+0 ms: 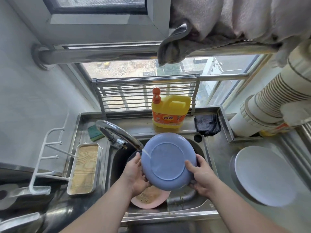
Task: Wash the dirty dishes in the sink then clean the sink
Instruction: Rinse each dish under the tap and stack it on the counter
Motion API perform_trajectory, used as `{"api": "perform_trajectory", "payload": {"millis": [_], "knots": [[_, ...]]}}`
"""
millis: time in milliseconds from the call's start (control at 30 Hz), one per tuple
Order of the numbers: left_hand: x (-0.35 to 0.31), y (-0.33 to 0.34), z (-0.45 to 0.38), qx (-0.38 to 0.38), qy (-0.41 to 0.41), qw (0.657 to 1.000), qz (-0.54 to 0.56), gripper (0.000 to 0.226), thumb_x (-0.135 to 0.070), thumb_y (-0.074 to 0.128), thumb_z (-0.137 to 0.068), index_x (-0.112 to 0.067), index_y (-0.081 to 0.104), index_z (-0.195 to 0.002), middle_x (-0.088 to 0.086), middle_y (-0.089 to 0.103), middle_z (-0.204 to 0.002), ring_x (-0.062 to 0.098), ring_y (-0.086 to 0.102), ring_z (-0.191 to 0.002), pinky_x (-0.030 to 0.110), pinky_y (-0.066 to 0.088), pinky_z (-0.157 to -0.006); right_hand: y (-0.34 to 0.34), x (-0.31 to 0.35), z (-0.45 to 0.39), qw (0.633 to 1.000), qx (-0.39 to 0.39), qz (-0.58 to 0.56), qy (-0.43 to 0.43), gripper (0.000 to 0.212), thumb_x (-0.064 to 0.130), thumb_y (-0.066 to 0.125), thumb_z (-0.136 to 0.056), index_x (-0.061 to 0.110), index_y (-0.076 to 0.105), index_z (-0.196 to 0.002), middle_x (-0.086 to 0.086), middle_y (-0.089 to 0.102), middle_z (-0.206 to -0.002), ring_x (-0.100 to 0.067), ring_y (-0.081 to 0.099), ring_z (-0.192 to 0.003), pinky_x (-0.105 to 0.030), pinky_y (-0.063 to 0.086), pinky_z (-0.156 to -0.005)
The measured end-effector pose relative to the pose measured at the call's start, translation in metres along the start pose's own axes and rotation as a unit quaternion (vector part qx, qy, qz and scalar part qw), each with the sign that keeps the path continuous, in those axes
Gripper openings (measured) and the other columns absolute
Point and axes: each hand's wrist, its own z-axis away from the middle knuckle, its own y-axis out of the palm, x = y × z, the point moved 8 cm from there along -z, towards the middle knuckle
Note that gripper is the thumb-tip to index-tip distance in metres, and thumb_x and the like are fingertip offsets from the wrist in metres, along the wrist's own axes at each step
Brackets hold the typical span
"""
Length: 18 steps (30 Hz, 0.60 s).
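Both hands grasp the blue plate (168,163), tilted underside-up: left hand (136,174) faucet-side, right hand (202,176) opposite. Faucet (117,133) stream hits its left rim, so I'd guess rotating comes next.

Periwinkle-blue plate (165,163), pale pink plate (151,198) speckled brown, yellow detergent jug (170,113) with orange cap and orange label, green and yellow sponge (94,132), dark navy cloth (207,123), pale lavender plate (264,175), wood-grain tray (85,169) rimmed white, grey steel sink (193,201)
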Motion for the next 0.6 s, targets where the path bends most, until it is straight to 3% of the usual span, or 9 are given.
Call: {"api": "perform_trajectory", "payload": {"millis": [100, 167, 233, 300, 367, 433, 500, 600], "knots": [[-0.002, 0.005, -0.003, 0.001, -0.027, 1.000, 0.006, 0.064, -0.073, 0.053, -0.095, -0.018, 0.072, -0.122, 0.015, 0.070, -0.123, 0.044, 0.055, -0.130, 0.064, 0.041, -0.108, -0.006, 0.011, 0.000, 0.996, 0.015, 0.076, -0.049, 0.033, 0.007, 0.073, -0.096, 0.027, 0.061, -0.118, -0.007, 0.078, -0.101, -0.020, 0.075, -0.082, -0.031, 0.057, -0.059], [-0.004, 0.008, -0.001, 0.009, -0.036, 0.998, 0.046, 0.059, -0.064, 0.058, -0.096, -0.014, 0.070, -0.126, 0.021, 0.070, -0.126, 0.048, 0.058, -0.128, 0.077, 0.037, -0.106, -0.007, 0.022, 0.004, 0.983, 0.019, 0.148, -0.105, 0.033, 0.005, 0.079, -0.089, 0.027, 0.066, -0.110, -0.008, 0.078, -0.095, -0.022, 0.073, -0.085, -0.027, 0.057, -0.068], [-0.007, 0.010, 0.003, 0.030, -0.038, 0.997, 0.064, 0.048, -0.032, 0.055, -0.099, -0.009, 0.065, -0.140, 0.023, 0.068, -0.134, 0.047, 0.058, -0.130, 0.077, 0.043, -0.099, -0.005, 0.026, 0.006, 0.963, 0.030, 0.230, -0.137, 0.030, 0.011, 0.082, -0.084, 0.033, 0.070, -0.101, -0.002, 0.078, -0.097, -0.019, 0.073, -0.090, -0.029, 0.057, -0.078], [-0.009, 0.001, 0.007, 0.021, -0.025, 0.998, 0.052, 0.066, 0.001, 0.040, -0.084, 0.002, 0.052, -0.149, 0.030, 0.062, -0.138, 0.048, 0.058, -0.129, 0.068, 0.056, -0.091, -0.005, 0.019, 0.001, 0.950, 0.044, 0.277, -0.137, 0.032, 0.004, 0.079, -0.088, 0.034, 0.074, -0.099, 0.007, 0.077, -0.103, -0.013, 0.073, -0.094, -0.025, 0.056, -0.081], [-0.007, -0.012, 0.008, 0.020, -0.009, 0.999, 0.037, 0.081, 0.013, 0.033, -0.066, 0.008, 0.051, -0.146, 0.033, 0.064, -0.133, 0.049, 0.066, -0.119, 0.056, 0.063, -0.083, -0.008, 0.009, -0.004, 0.963, 0.049, 0.244, -0.102, 0.045, -0.013, 0.066, -0.092, 0.029, 0.080, -0.099, 0.016, 0.070, -0.124, -0.011, 0.071, -0.108, -0.025, 0.058, -0.087], [-0.002, -0.023, 0.012, 0.016, 0.007, 1.000, -0.001, 0.083, 0.018, 0.033, -0.061, 0.010, 0.054, -0.141, 0.032, 0.066, -0.132, 0.049, 0.069, -0.114, 0.053, 0.061, -0.085, -0.008, 0.001, -0.008, 0.986, 0.043, 0.150, -0.050, 0.044, -0.017, 0.061, -0.092, 0.020, 0.081, -0.103, 0.011, 0.068, -0.134, -0.018, 0.073, -0.108, -0.034, 0.062, -0.083], [0.001, -0.036, 0.014, 0.000, 0.036, 0.999, -0.033, 0.080, 0.023, 0.035, -0.066, 0.003, 0.058, -0.140, 0.030, 0.068, -0.129, 0.049, 0.070, -0.113, 0.054, 0.062, -0.082, -0.004, -0.002, -0.007, 0.998, 0.019, 0.052, -0.005, 0.044, -0.014, 0.061, -0.089, 0.018, 0.075, -0.116, 0.000, 0.071, -0.133, -0.024, 0.075, -0.092, -0.038, 0.062, -0.070], [0.005, -0.052, 0.017, -0.035, 0.099, 0.994, -0.035, 0.066, 0.027, 0.038, -0.084, -0.009, 0.064, -0.133, 0.025, 0.071, -0.127, 0.048, 0.071, -0.109, 0.056, 0.062, -0.072, 0.006, -0.010, -0.005, 0.999, -0.018, 0.009, 0.038, 0.063, 0.002, 0.059, -0.096, 0.029, 0.048, -0.152, -0.001, 0.066, -0.137, -0.028, 0.074, -0.101, -0.039, 0.062, -0.066]]}}
